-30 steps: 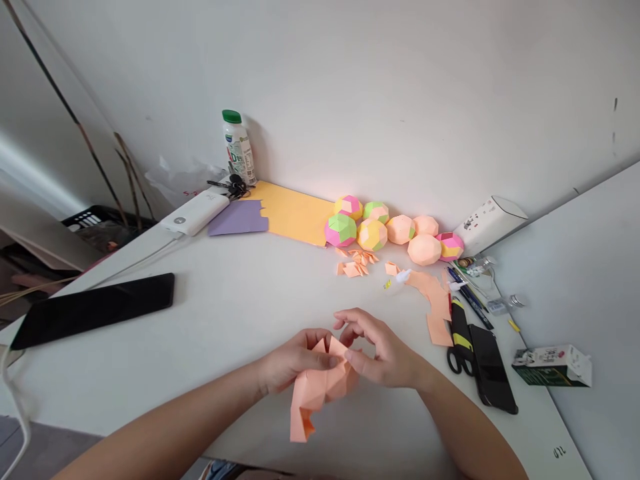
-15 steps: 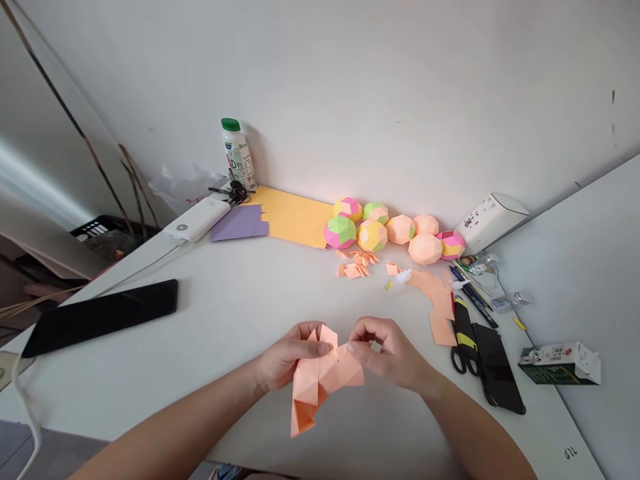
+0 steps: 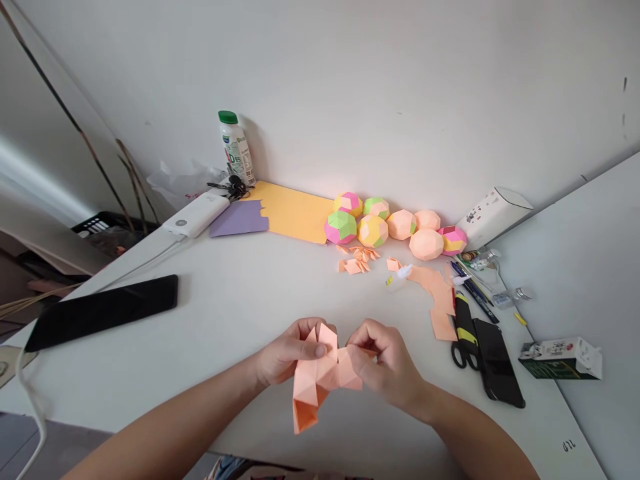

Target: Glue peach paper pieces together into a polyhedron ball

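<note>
A folded peach paper model (image 3: pixel 313 383), faceted and partly open, is held in front of me above the near side of the table. My left hand (image 3: pixel 295 350) grips its upper left part, with the thumb pressed on the front. At its right side, my right hand (image 3: pixel 383 357) pinches a paper flap between thumb and fingers. Several small folded peach paper pieces (image 3: pixel 359 259) lie in a pile beyond my hands. Behind them stand faceted paper balls, among them a green and pink ball (image 3: pixel 341 228) and a peach ball (image 3: pixel 426 245).
Cut peach paper (image 3: pixel 441 303), scissors (image 3: pixel 466 333) and a phone (image 3: pixel 499 363) lie on the right. Yellow cardboard (image 3: pixel 295 212) rests by the wall near a bottle (image 3: pixel 236 150). A black device (image 3: pixel 103 312) and a white power bank (image 3: pixel 197 213) are on the left.
My right hand has shifted slightly and turned the right flap of the paper model downward and inward. My left hand keeps its hold. The camera view has moved a little.
</note>
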